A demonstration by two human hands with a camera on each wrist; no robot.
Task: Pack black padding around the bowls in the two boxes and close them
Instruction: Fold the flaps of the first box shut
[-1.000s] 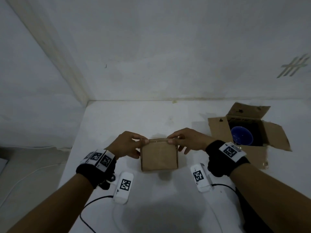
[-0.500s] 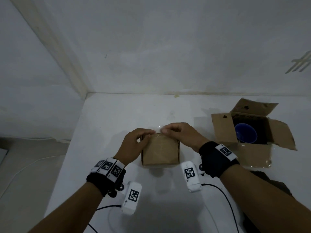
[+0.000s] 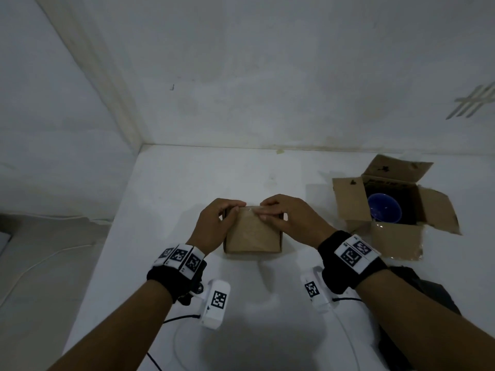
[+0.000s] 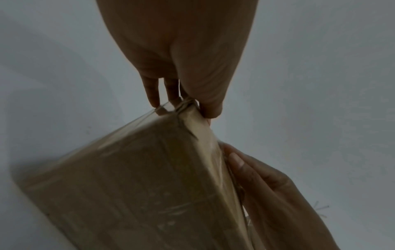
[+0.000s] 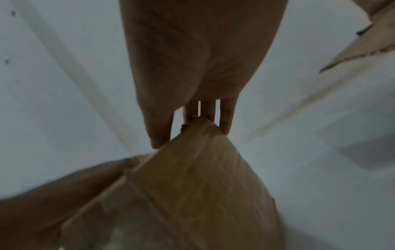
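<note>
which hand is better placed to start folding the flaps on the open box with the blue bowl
Right. The open box sits to the right hand's side, beyond it; the left hand is across the closed box, farther away.

Head view high, facing down, wrist views close along hands, all sharing closed box [image 3: 253, 234]

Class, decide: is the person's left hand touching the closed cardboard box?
Touching. The left wrist view shows the left hand with thumb and fingertips pinching the far top edge of the closed cardboard box.
</note>
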